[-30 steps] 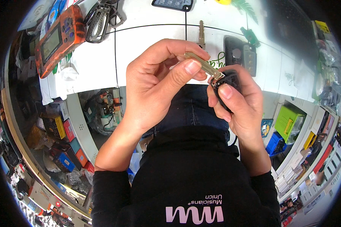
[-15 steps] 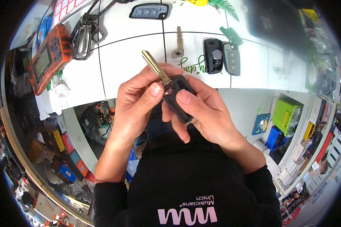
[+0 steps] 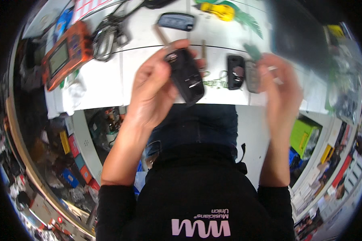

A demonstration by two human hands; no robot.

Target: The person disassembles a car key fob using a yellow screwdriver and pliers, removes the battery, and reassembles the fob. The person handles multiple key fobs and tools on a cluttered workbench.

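Observation:
My left hand [image 3: 149,88] grips a black flip key [image 3: 187,78] by its upper end, with the fingers behind the case and the blade pointing up and left. Over the right part of the table my right hand [image 3: 281,86] is smeared by motion, its fingers unclear. Beside its fingertips lies a grey button pad [image 3: 251,78]. Just left of that pad is a black key-case half [image 3: 235,72] with a round silvery part. A loose key blade [image 3: 204,50] shows partly behind my left fingers. Farther back rests another dark key shell with a grey button face [image 3: 176,21].
An orange handheld device [image 3: 68,54] with a screen sits at the table's left, next to a dark bunch of cables and metal loops [image 3: 105,40]. A yellow tool [image 3: 219,11] lies at the back. The white table's [image 3: 104,82] front edge runs below my hands.
My right hand has let go of the flip key and moved right, toward the grey button pad. My left hand keeps the key, now raised slightly. The whole view has shifted a little.

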